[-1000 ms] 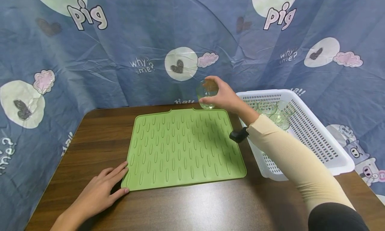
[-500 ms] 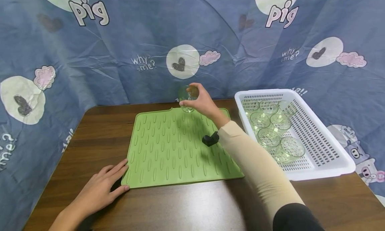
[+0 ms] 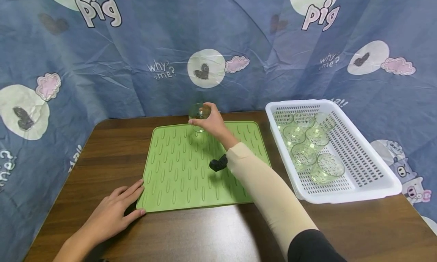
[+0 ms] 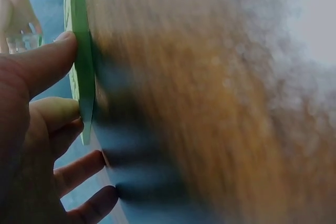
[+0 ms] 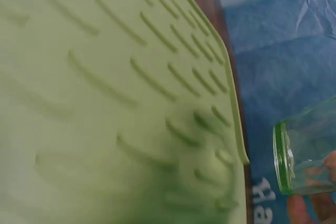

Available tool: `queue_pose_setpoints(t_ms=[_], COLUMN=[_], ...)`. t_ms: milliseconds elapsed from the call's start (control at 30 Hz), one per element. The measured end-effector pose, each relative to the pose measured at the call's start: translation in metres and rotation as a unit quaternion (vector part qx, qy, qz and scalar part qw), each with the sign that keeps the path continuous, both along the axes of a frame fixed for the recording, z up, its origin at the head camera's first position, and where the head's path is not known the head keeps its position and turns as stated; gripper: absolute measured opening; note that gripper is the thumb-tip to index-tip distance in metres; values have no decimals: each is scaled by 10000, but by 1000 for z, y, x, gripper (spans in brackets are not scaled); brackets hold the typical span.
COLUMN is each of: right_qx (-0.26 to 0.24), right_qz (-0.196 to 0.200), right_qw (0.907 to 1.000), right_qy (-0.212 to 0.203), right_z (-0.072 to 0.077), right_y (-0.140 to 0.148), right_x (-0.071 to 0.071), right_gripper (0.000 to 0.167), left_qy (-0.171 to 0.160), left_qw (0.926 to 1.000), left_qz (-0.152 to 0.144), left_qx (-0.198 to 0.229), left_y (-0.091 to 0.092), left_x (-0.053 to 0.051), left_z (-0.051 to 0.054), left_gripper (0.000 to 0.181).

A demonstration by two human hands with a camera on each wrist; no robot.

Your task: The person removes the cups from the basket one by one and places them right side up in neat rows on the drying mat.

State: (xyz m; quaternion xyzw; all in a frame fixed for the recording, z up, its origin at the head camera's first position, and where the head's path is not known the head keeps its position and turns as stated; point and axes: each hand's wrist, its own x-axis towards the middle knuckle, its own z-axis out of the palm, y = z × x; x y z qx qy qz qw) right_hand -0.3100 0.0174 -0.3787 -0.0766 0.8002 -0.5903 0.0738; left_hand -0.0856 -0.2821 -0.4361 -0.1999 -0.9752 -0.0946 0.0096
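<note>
right hand gripping glass, left touching mat

Blue curtain behind the green mat, "pig" printed twice, "why me?" repeated, "Ha" past the mat's far edge

The right hand holds a clear drinking glass between thumb and fingers, over the far part of a green ribbed mat. The left hand rests on the wooden surface, touching the mat's near left corner. Right of both hands, a white perforated basket contains seven glasses. Beyond the hands hangs a printed blue cloth.
</note>
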Motion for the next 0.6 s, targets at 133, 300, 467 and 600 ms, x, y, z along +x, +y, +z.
queue_pose_setpoints(t_ms=[133, 300, 467, 600], right_qx=[-106, -206, -242, -441], right_qz=[76, 257, 154, 108], right_qw=[9999, 9994, 9996, 9990], right_qy=[66, 96, -55, -15], right_z=[-4, -15, -29, -37], right_y=[-20, -41, -58, -67], right_x=[0, 3, 12, 17], right_gripper=[90, 89, 90, 89], left_qy=[-4, -41, -85, -75], left_qw=[10000, 10000, 9999, 9999], left_qz=[-21, 4, 15, 49], left_qx=[7, 48, 72, 69], left_y=[-1, 0, 1, 1], left_x=[0, 0, -1, 0], left_z=[1, 4, 4, 1], left_gripper=[73, 73, 73, 73])
